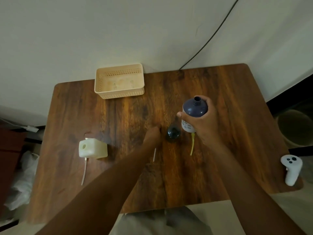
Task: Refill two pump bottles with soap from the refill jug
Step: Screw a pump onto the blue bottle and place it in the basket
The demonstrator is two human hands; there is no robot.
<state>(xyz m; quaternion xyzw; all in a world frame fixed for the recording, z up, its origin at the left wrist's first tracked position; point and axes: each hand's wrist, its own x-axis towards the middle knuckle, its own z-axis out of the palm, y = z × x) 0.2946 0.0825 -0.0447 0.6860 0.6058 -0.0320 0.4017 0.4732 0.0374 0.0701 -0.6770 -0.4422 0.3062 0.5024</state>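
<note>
My right hand [202, 123] grips a dark blue bottle [194, 108] with a white label, upright near the table's middle right. Its neck is open and has no pump. Just left of it stands a small dark bottle [172, 133]. My left hand [152, 135] is down at the table left of that bottle, fingers curled. A thin white pump tube [154, 154] sticks out from under it, and the pump head is hidden. A yellow pump tube [192, 145] lies below my right hand. At the left sits a white square bottle [93, 148], with another white tube [83, 172] in front of it.
A cream perforated basket [119, 81] stands at the table's back edge against the wall. A white handheld controller [291, 168] lies at the right edge. A black cable [211, 36] runs down the wall. A bin [296, 128] sits on the floor to the right.
</note>
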